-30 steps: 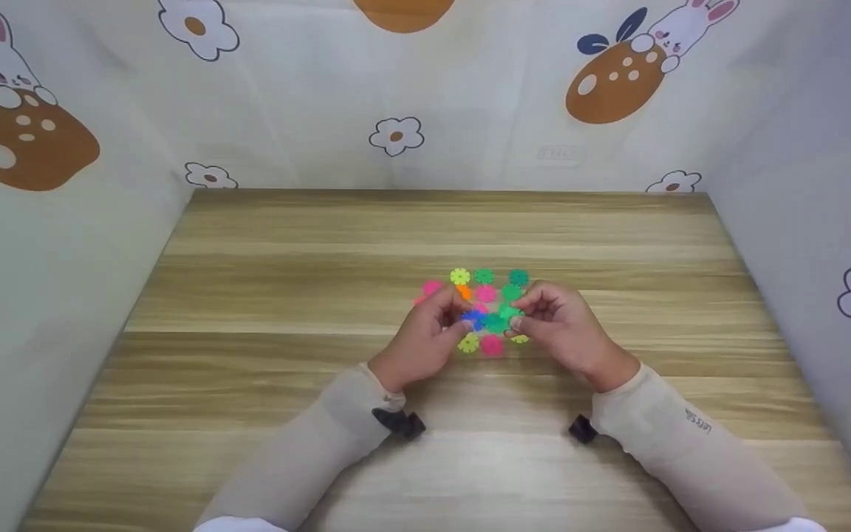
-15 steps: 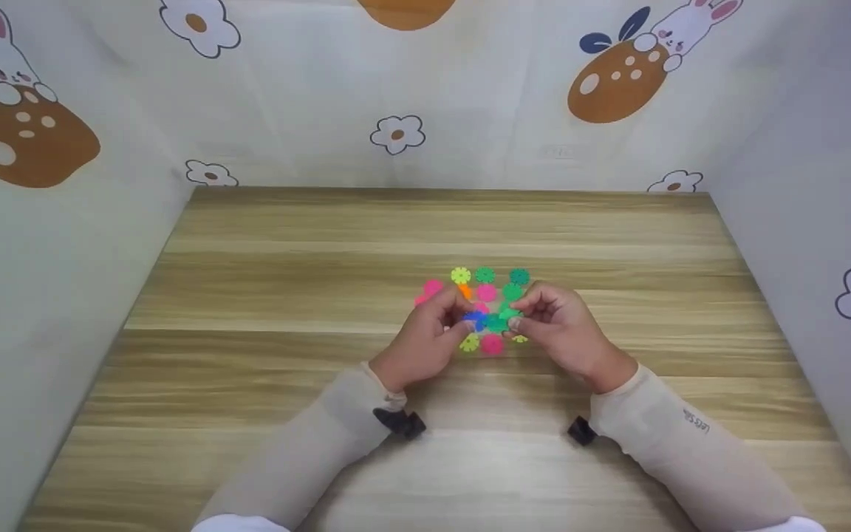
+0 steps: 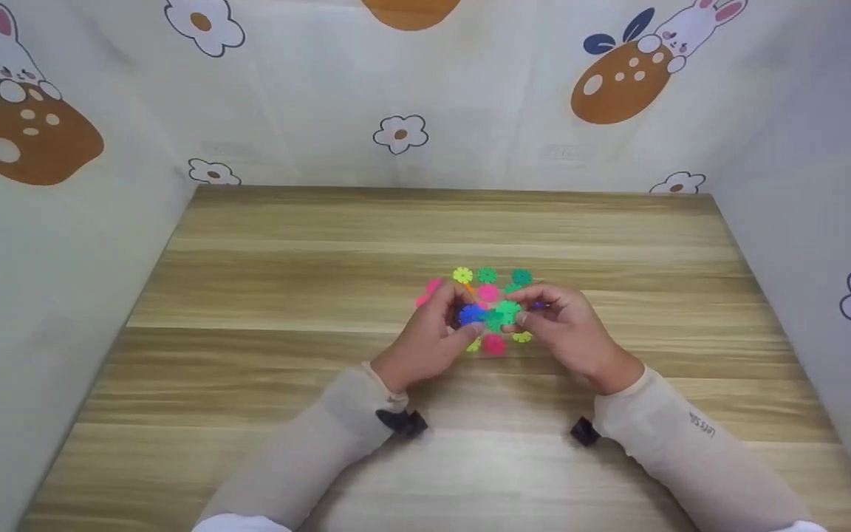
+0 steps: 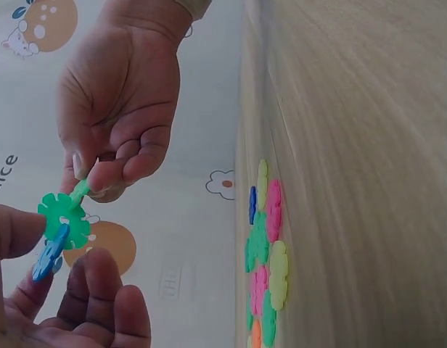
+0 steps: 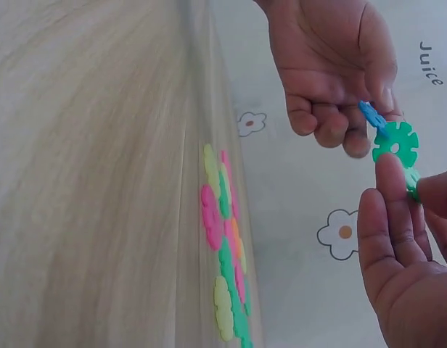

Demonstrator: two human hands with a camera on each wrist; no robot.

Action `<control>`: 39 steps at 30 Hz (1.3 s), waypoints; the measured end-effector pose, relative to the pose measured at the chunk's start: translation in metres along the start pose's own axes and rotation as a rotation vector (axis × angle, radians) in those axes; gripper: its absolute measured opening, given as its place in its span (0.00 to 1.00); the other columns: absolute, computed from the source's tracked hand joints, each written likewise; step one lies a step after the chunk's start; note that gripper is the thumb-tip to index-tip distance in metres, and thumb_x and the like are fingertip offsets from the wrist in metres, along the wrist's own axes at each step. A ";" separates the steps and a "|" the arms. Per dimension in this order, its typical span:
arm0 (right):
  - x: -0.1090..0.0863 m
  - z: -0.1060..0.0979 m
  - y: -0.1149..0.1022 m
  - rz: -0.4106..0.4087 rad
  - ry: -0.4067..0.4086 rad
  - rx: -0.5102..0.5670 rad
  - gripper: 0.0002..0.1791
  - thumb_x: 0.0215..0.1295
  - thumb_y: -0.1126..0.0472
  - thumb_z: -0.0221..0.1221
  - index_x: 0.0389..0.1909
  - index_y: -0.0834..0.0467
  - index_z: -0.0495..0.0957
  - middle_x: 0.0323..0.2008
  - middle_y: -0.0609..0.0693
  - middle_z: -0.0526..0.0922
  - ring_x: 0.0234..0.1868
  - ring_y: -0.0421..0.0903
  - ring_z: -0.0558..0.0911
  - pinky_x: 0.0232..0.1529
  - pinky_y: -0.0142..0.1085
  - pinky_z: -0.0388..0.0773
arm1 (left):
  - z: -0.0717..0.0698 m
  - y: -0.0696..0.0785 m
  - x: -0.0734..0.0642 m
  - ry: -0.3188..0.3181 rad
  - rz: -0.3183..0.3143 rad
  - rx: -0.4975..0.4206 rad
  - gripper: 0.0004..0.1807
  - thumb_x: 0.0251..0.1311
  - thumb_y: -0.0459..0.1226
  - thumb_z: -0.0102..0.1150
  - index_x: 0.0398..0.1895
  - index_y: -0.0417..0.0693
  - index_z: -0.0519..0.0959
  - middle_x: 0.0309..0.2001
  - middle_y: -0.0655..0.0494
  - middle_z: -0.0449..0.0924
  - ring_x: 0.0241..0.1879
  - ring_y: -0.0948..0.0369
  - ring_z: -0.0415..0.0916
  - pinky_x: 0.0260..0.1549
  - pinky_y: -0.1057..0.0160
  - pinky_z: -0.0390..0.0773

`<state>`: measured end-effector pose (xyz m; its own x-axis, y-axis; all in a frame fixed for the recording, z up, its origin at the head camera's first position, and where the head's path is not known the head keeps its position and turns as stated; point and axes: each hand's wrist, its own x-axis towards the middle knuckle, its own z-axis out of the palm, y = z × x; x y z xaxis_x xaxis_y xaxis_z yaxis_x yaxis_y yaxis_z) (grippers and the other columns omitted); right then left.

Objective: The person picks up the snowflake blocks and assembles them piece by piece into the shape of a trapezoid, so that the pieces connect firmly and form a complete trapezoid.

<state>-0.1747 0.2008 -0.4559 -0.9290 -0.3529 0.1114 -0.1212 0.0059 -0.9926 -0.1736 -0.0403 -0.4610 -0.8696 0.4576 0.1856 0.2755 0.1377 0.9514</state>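
In the head view both hands are held close together over loose toy pieces. My left hand (image 3: 425,340) pinches a blue notched plastic disc (image 3: 471,315) between thumb and fingers. A light green notched disc (image 3: 508,312) is in the pinch of my right hand (image 3: 579,336). Between them a darker green disc (image 4: 67,222) joins the two by their slots, so the three form one short chain. In the right wrist view the blue disc (image 5: 371,116) stands at an angle to the green disc (image 5: 396,143), and the light green one (image 5: 412,181) sits at my right fingertips.
Several flat notched discs lie under and beyond the hands, among them a pink disc (image 3: 494,344), a yellow one (image 3: 462,275) and a green one (image 3: 521,276). The wooden table (image 3: 307,258) meets patterned cloth walls (image 3: 307,111) at the back and sides.
The blue disc and light green disc have turned to face the head camera more fully. Both hands stay in nearly the same place, still holding the chain.
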 end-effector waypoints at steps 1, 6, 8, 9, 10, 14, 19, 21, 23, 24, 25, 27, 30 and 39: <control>0.000 0.001 0.000 -0.003 -0.007 0.004 0.15 0.71 0.77 0.56 0.56 0.75 0.78 0.44 0.55 0.82 0.40 0.50 0.91 0.48 0.45 0.88 | 0.000 0.000 0.000 -0.012 -0.001 -0.004 0.14 0.71 0.31 0.60 0.53 0.43 0.67 0.50 0.50 0.74 0.47 0.58 0.75 0.49 0.62 0.79; -0.002 0.004 0.001 -0.012 -0.055 -0.016 0.16 0.70 0.76 0.59 0.57 0.74 0.78 0.46 0.53 0.84 0.42 0.52 0.90 0.50 0.50 0.87 | 0.003 -0.002 -0.001 -0.041 0.013 0.034 0.14 0.75 0.37 0.60 0.55 0.45 0.68 0.54 0.50 0.74 0.54 0.57 0.75 0.58 0.57 0.78; -0.001 0.002 0.001 -0.003 -0.061 -0.029 0.16 0.71 0.75 0.60 0.58 0.73 0.78 0.45 0.53 0.84 0.42 0.52 0.89 0.50 0.50 0.87 | 0.003 -0.006 0.000 -0.034 0.010 0.053 0.13 0.76 0.38 0.58 0.56 0.45 0.69 0.55 0.51 0.74 0.57 0.57 0.74 0.62 0.55 0.75; 0.000 0.001 0.002 0.004 -0.055 -0.036 0.17 0.71 0.75 0.60 0.58 0.73 0.78 0.45 0.53 0.83 0.41 0.52 0.89 0.50 0.50 0.87 | 0.003 -0.007 0.000 -0.029 0.006 0.053 0.13 0.76 0.38 0.57 0.56 0.45 0.69 0.55 0.50 0.74 0.58 0.56 0.73 0.64 0.54 0.74; 0.001 -0.001 0.002 0.015 -0.049 -0.040 0.17 0.71 0.75 0.60 0.59 0.73 0.78 0.44 0.55 0.83 0.41 0.53 0.89 0.50 0.50 0.87 | 0.003 -0.008 0.000 -0.021 0.003 0.053 0.13 0.76 0.38 0.57 0.57 0.45 0.69 0.56 0.48 0.74 0.58 0.56 0.73 0.65 0.53 0.74; 0.007 -0.014 0.007 0.090 -0.005 -0.169 0.17 0.71 0.71 0.63 0.57 0.73 0.79 0.42 0.57 0.82 0.39 0.48 0.86 0.44 0.40 0.87 | 0.001 -0.012 0.000 -0.001 -0.017 0.036 0.14 0.76 0.36 0.55 0.59 0.42 0.69 0.58 0.41 0.74 0.60 0.54 0.73 0.66 0.51 0.73; 0.011 -0.028 0.014 0.198 -0.041 -0.467 0.16 0.69 0.64 0.66 0.54 0.67 0.84 0.42 0.56 0.85 0.41 0.47 0.81 0.40 0.32 0.81 | 0.000 -0.012 0.000 -0.010 -0.034 0.026 0.17 0.77 0.37 0.55 0.61 0.38 0.69 0.59 0.43 0.74 0.60 0.54 0.73 0.66 0.51 0.74; 0.011 -0.031 0.015 0.225 -0.079 -0.557 0.15 0.68 0.63 0.67 0.53 0.65 0.85 0.42 0.56 0.86 0.43 0.48 0.81 0.42 0.34 0.80 | 0.000 -0.012 0.001 -0.009 -0.047 0.020 0.17 0.77 0.36 0.55 0.62 0.39 0.69 0.59 0.45 0.75 0.60 0.54 0.73 0.66 0.52 0.74; 0.011 -0.032 0.016 0.256 -0.115 -0.620 0.15 0.67 0.63 0.68 0.53 0.62 0.86 0.44 0.55 0.86 0.45 0.48 0.81 0.46 0.37 0.80 | 0.001 -0.013 0.001 -0.006 -0.065 0.018 0.16 0.76 0.36 0.55 0.61 0.42 0.70 0.58 0.48 0.75 0.60 0.55 0.73 0.66 0.52 0.74; 0.011 -0.033 0.017 0.269 -0.133 -0.648 0.15 0.67 0.63 0.68 0.53 0.62 0.86 0.45 0.54 0.87 0.45 0.48 0.81 0.47 0.38 0.80 | 0.001 -0.013 0.001 -0.006 -0.074 0.017 0.15 0.77 0.36 0.55 0.61 0.43 0.71 0.58 0.49 0.75 0.60 0.55 0.73 0.66 0.52 0.74; 0.011 -0.033 0.018 0.279 -0.147 -0.677 0.16 0.66 0.63 0.68 0.54 0.61 0.86 0.45 0.54 0.87 0.45 0.47 0.81 0.48 0.39 0.79 | 0.001 -0.013 0.002 -0.006 -0.081 0.018 0.14 0.77 0.36 0.55 0.60 0.45 0.71 0.58 0.49 0.75 0.60 0.55 0.73 0.66 0.52 0.74; 0.011 -0.032 0.018 0.290 -0.170 -0.724 0.17 0.65 0.63 0.69 0.55 0.60 0.86 0.44 0.52 0.86 0.44 0.46 0.79 0.48 0.40 0.78 | 0.001 -0.013 0.002 -0.006 -0.093 0.022 0.13 0.77 0.37 0.55 0.60 0.49 0.71 0.57 0.51 0.75 0.59 0.56 0.73 0.66 0.52 0.74; 0.011 -0.032 0.018 0.291 -0.198 -0.770 0.18 0.63 0.64 0.70 0.54 0.59 0.86 0.40 0.50 0.85 0.40 0.46 0.77 0.45 0.41 0.77 | 0.001 -0.013 0.002 -0.006 -0.090 0.015 0.13 0.77 0.37 0.55 0.60 0.50 0.71 0.57 0.52 0.75 0.59 0.56 0.73 0.65 0.52 0.75; 0.009 -0.032 0.015 0.324 -0.284 -0.825 0.14 0.59 0.68 0.72 0.44 0.57 0.80 0.35 0.50 0.79 0.39 0.47 0.76 0.45 0.43 0.75 | 0.000 -0.014 0.003 0.006 -0.090 0.013 0.14 0.76 0.35 0.56 0.60 0.50 0.72 0.57 0.52 0.75 0.59 0.55 0.74 0.64 0.52 0.75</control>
<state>-0.1963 0.2278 -0.4680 -0.8536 -0.4328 -0.2898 -0.1820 0.7692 -0.6126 -0.1797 -0.0408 -0.4735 -0.8934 0.4377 0.1009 0.2012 0.1892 0.9611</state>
